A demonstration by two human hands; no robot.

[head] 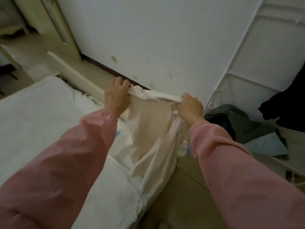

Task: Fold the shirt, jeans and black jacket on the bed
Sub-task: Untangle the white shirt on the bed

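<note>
**Both hands gripped the shirt by its top edge**

Left hand (116, 96) and right hand (189, 106) were each curled tightly round one end of the white shirt's (151, 129) upper edge, which was bunched into a taut roll between them. The rest of the garment hung down in loose folds over the near corner of the bed (41, 113), its lower part lying against the mattress edge.

The cloth looked thin, light and limp. It would likely sag and crease wherever it was unsupported, so it seemed best held at the shoulders or side seams and laid flat on the bed before folding. Bunched as it was, collar and hem could not be told apart.

Pink sleeves (239, 171) covered both forearms to the wrist. To the right, on a pale rack (280, 47), lay a heap of dark blue-grey cloth (239, 126), possibly the jeans, and beyond it a black garment (287, 103), probably the jacket. Neither was on the bed yet. A white wall (156, 38) stood behind, and pale floor (181, 187) showed below the shirt.
</note>
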